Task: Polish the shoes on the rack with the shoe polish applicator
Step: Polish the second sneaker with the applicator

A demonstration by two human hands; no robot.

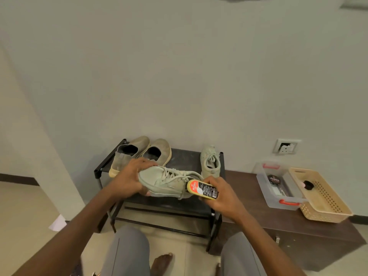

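Above the front edge of the black shoe rack (180,157), we hold a pale laced sneaker (162,184) on its side, our left hand (129,179) wrapped around its toe end and our right hand (220,197) gripping the yellow shoe polish applicator (202,189) against its heel end. Behind it on the rack top stand a pair of tan slip-on shoes (143,153) at the left and the matching sneaker (210,161) at the right. Further right, on a dark wooden cabinet (278,228), we see a clear plastic box (277,185) holding a polish tin (274,179), touching a beige basket (318,194) with a dark brush (308,184), and a wall socket (286,146) above.
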